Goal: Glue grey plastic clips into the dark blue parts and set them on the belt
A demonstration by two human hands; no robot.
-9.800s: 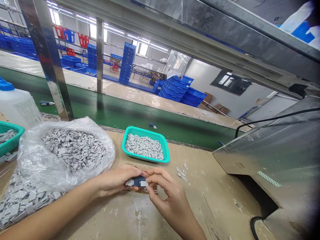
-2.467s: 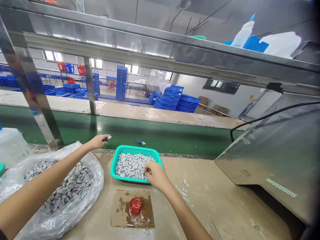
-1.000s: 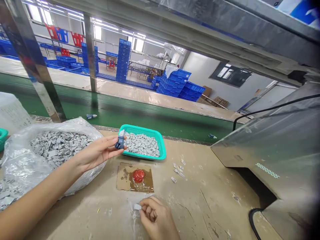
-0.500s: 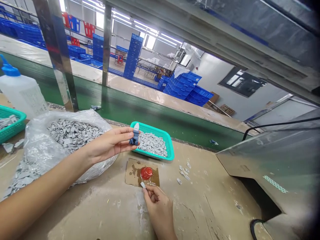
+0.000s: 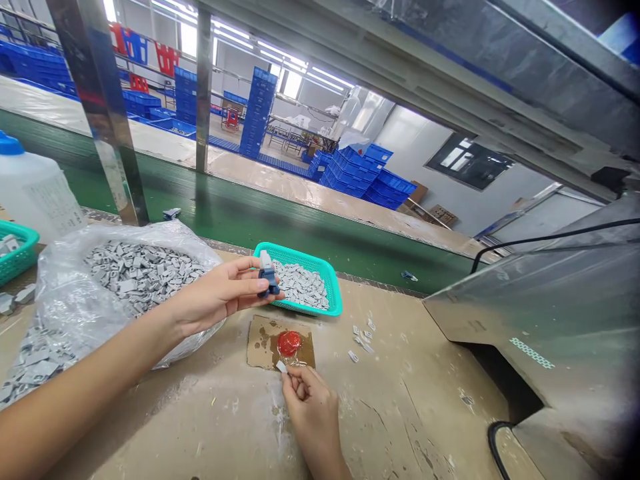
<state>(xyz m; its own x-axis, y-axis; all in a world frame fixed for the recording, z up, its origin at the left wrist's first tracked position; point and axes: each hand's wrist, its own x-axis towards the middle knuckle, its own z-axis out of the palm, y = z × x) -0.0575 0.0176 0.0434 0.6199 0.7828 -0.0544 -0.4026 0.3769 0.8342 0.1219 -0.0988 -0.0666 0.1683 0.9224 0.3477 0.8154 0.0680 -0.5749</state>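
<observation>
The left hand [image 5: 215, 300] wraps the blue plastic part [image 5: 269, 283], so the fingers hide its lower side and how it joins the pale tip on top. The right hand [image 5: 310, 400] covers most of the small white piece [image 5: 281, 366], leaving only one end showing. The white jug [image 5: 35, 193] and the teal basket [image 5: 15, 252] are cut off by the left edge (what lies in that basket is hard to make out). The red blob [image 5: 290, 343] on the cardboard sheet [image 5: 263, 340] is too glossy to tell what it is. The blue crates [image 5: 345, 173] far off are too small to show any detail.
</observation>
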